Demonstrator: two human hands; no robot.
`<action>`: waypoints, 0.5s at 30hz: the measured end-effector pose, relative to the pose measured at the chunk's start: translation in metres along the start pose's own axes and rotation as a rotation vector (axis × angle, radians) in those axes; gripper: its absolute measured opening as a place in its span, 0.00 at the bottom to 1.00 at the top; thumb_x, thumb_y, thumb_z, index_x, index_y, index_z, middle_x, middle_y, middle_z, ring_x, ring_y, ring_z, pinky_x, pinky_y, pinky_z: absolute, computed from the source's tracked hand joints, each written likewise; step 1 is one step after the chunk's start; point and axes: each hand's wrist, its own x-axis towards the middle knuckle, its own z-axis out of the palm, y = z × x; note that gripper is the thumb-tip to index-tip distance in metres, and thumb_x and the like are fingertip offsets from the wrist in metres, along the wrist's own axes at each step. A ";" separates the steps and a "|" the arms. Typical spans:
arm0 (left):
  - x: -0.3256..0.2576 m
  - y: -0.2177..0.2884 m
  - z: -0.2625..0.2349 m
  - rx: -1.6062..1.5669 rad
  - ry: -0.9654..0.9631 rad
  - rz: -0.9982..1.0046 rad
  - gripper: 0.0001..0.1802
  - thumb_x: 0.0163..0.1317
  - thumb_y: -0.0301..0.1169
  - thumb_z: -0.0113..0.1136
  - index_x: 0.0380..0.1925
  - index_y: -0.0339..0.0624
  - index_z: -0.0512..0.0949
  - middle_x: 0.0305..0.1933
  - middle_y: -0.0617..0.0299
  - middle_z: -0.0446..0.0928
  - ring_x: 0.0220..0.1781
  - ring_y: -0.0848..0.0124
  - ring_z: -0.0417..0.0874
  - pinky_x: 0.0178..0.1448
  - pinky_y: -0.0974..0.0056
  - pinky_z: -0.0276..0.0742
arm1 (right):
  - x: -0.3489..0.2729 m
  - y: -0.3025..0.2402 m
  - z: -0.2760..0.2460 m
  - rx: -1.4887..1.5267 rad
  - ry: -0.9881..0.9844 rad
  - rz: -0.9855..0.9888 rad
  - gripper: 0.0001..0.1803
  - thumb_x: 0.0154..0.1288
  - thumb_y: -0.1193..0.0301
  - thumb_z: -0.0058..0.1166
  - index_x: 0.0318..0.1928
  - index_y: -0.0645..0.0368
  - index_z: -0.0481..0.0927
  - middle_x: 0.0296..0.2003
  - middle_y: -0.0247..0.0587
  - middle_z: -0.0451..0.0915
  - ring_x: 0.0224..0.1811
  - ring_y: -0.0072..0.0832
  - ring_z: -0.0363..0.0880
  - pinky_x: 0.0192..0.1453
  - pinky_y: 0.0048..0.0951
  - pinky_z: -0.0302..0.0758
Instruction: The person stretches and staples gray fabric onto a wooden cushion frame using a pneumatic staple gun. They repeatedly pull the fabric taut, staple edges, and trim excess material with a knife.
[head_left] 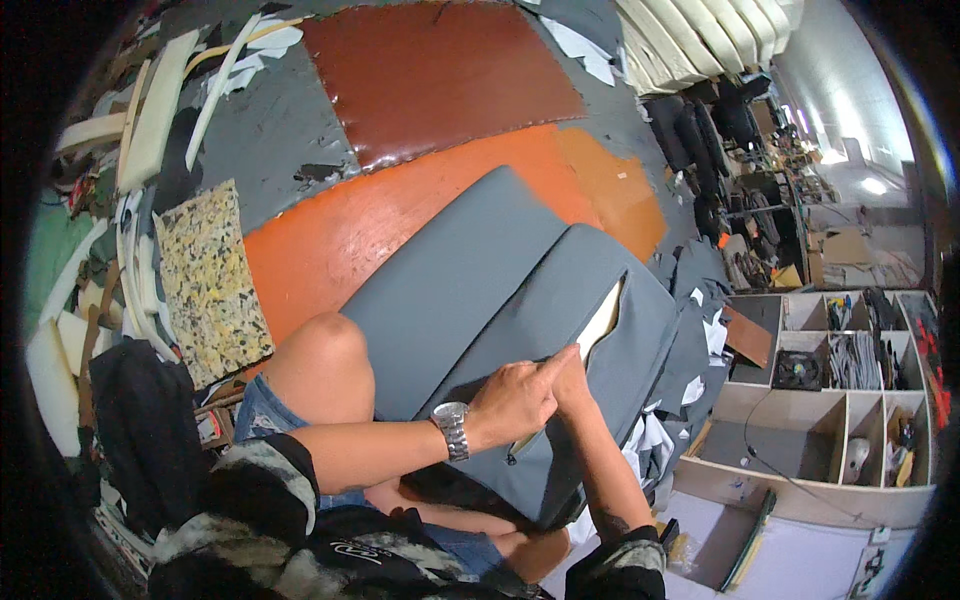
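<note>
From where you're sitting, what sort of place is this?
Most likely an upholstery workshop. Both hands work at the open seam of a grey cushion cover with pale foam showing inside, foam slabs and offcuts lie scattered on the floor, and a wooden compartment shelf holds tools and supplies.

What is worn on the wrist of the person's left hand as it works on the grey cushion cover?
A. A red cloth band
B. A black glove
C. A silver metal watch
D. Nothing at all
C: a silver metal watch circles the wrist of the left hand, which rests on the grey cushion cover.
</note>
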 end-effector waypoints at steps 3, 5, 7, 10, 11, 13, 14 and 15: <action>-0.003 -0.001 -0.001 -0.008 -0.009 -0.041 0.42 0.63 0.26 0.61 0.78 0.37 0.61 0.35 0.39 0.83 0.40 0.41 0.85 0.50 0.42 0.82 | 0.018 0.002 0.022 0.234 0.176 0.051 0.19 0.62 0.67 0.64 0.53 0.59 0.85 0.55 0.53 0.84 0.63 0.56 0.79 0.69 0.51 0.74; -0.005 -0.001 0.002 0.032 -0.029 -0.060 0.44 0.63 0.28 0.63 0.79 0.36 0.59 0.34 0.40 0.83 0.40 0.42 0.86 0.48 0.43 0.83 | 0.022 0.004 0.027 0.329 0.255 0.070 0.20 0.61 0.67 0.64 0.53 0.60 0.85 0.56 0.54 0.84 0.63 0.56 0.79 0.69 0.52 0.74; -0.003 0.000 0.007 0.123 -0.044 -0.100 0.45 0.63 0.30 0.64 0.80 0.35 0.57 0.34 0.41 0.83 0.40 0.45 0.87 0.44 0.45 0.85 | 0.023 0.007 0.024 0.376 0.278 0.087 0.21 0.60 0.67 0.64 0.53 0.61 0.84 0.56 0.55 0.84 0.62 0.57 0.79 0.68 0.52 0.74; 0.008 0.000 0.011 0.332 0.075 -0.065 0.46 0.63 0.30 0.63 0.80 0.36 0.55 0.32 0.42 0.82 0.35 0.47 0.85 0.39 0.44 0.85 | 0.029 0.014 0.011 0.435 0.292 0.115 0.22 0.58 0.66 0.64 0.53 0.62 0.84 0.56 0.57 0.84 0.62 0.58 0.79 0.67 0.52 0.74; 0.013 -0.002 0.010 0.399 0.034 -0.105 0.49 0.62 0.29 0.62 0.81 0.32 0.51 0.34 0.42 0.83 0.34 0.48 0.87 0.36 0.46 0.85 | 0.032 0.015 0.007 0.387 0.341 0.080 0.23 0.57 0.66 0.64 0.53 0.62 0.84 0.56 0.57 0.84 0.62 0.59 0.79 0.67 0.53 0.74; 0.021 -0.008 0.007 0.389 -0.070 -0.171 0.50 0.61 0.27 0.61 0.82 0.31 0.49 0.33 0.41 0.83 0.33 0.47 0.87 0.36 0.46 0.85 | 0.039 0.017 0.002 0.456 0.317 0.123 0.24 0.56 0.66 0.64 0.53 0.63 0.84 0.56 0.58 0.83 0.61 0.59 0.79 0.66 0.53 0.74; 0.024 -0.011 0.005 0.397 -0.139 -0.236 0.51 0.61 0.26 0.61 0.82 0.31 0.48 0.33 0.40 0.83 0.32 0.46 0.88 0.36 0.45 0.85 | 0.043 0.018 0.000 0.391 0.315 0.102 0.24 0.56 0.66 0.64 0.53 0.63 0.84 0.56 0.59 0.83 0.61 0.60 0.79 0.66 0.53 0.74; 0.025 -0.013 0.004 0.309 -0.161 -0.242 0.51 0.60 0.24 0.59 0.82 0.30 0.47 0.32 0.39 0.83 0.31 0.43 0.87 0.36 0.43 0.84 | 0.045 0.020 -0.001 0.433 0.311 0.075 0.25 0.56 0.66 0.64 0.54 0.63 0.83 0.56 0.60 0.83 0.61 0.60 0.78 0.66 0.53 0.74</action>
